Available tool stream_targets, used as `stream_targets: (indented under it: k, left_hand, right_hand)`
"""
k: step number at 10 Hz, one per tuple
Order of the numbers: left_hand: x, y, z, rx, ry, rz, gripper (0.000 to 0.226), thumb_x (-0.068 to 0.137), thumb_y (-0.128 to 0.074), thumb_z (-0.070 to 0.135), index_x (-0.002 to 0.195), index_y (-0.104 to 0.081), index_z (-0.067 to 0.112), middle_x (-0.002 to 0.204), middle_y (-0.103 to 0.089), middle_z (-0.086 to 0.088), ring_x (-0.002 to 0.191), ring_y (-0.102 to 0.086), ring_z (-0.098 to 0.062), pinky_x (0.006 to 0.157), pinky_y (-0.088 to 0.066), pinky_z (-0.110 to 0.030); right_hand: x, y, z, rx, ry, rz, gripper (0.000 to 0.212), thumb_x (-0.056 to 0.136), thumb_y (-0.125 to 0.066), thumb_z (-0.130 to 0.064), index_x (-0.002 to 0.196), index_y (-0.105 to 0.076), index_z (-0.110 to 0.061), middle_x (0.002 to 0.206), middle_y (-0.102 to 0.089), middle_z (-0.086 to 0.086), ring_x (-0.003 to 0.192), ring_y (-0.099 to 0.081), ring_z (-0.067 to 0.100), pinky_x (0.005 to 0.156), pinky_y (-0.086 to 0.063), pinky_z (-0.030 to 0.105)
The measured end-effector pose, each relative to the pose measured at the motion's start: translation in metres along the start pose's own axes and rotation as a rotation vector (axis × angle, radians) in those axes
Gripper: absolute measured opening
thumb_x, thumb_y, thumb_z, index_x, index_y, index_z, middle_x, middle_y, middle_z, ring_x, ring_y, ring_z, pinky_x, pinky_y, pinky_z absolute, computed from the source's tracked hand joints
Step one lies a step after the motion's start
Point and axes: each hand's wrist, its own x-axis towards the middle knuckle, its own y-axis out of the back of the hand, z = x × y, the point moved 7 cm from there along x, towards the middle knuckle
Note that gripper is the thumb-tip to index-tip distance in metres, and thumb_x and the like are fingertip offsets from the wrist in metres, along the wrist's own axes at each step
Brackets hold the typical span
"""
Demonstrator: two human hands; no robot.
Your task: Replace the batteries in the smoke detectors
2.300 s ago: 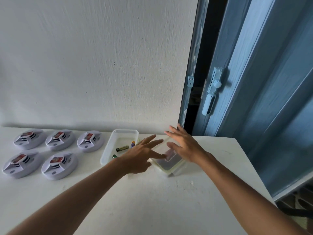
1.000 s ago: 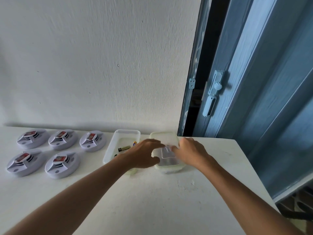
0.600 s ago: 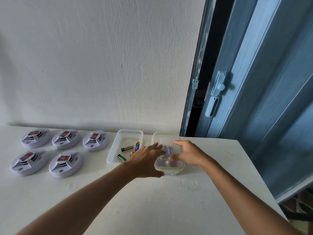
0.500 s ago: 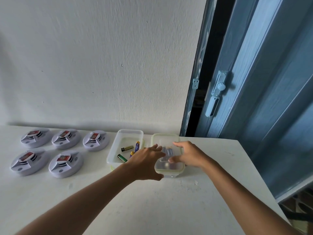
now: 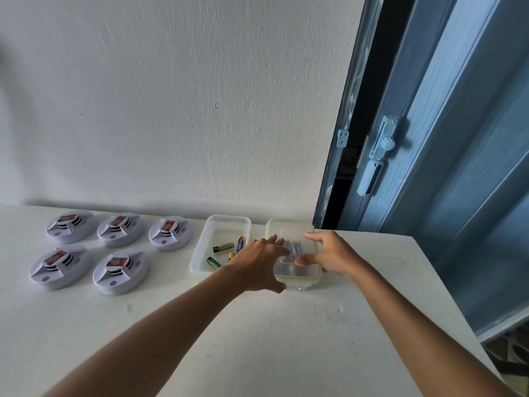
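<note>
Five smoke detectors (image 5: 120, 255) are laid in two rows at the left of the white table (image 5: 257, 339). Loose batteries (image 5: 226, 252) are seen in an open tray (image 5: 200, 253). Just to its right a lidded box (image 5: 294, 270) is flanked by the left hand (image 5: 257, 265) and right hand (image 5: 329, 253), fingers spread and relaxed, nothing gripped; contact cannot be confirmed.

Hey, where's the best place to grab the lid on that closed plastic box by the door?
Take the lid by its raised rim on the two long sides, coming from above. It lies flat and wide on the box, and both hands already flank it, left, right.
</note>
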Motion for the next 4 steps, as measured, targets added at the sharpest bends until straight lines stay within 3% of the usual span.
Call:
stream_targets:
  k: [2,3,4]
  left_hand:
    - [-0.002,-0.004,0.002,-0.016,-0.014,0.016,0.077,0.080,-0.078,0.035,0.145,-0.045,0.011,0.155,-0.037,-0.011,0.143,-0.033,-0.023,0.111,-0.033,-0.037]
    - [-0.013,0.001,0.004,-0.020,-0.041,0.058,0.077,0.085,-0.072,0.041,0.149,-0.037,0.015,0.162,-0.020,-0.006,0.151,-0.013,-0.020,0.116,-0.026,-0.037]
    - [-0.050,-0.001,0.004,-0.136,-0.098,0.252,0.069,0.086,-0.067,0.049,0.145,-0.046,0.019,0.160,-0.029,-0.002,0.149,-0.014,-0.014,0.116,-0.028,-0.038]
  right_hand:
    - [-0.002,-0.002,0.007,0.029,0.001,0.021,0.087,0.071,-0.085,-0.027,0.146,-0.041,-0.017,0.155,-0.035,0.006,0.140,-0.035,0.028,0.104,-0.043,0.051]
    - [-0.007,-0.004,0.006,0.030,0.015,0.044,0.084,0.075,-0.082,-0.032,0.147,-0.040,-0.018,0.154,-0.036,0.005,0.140,-0.035,0.027,0.108,-0.040,0.046]
    - [-0.014,0.002,0.007,0.045,0.021,0.097,0.078,0.080,-0.076,-0.040,0.146,-0.042,-0.017,0.151,-0.041,0.003,0.134,-0.044,0.024,0.104,-0.038,0.034]
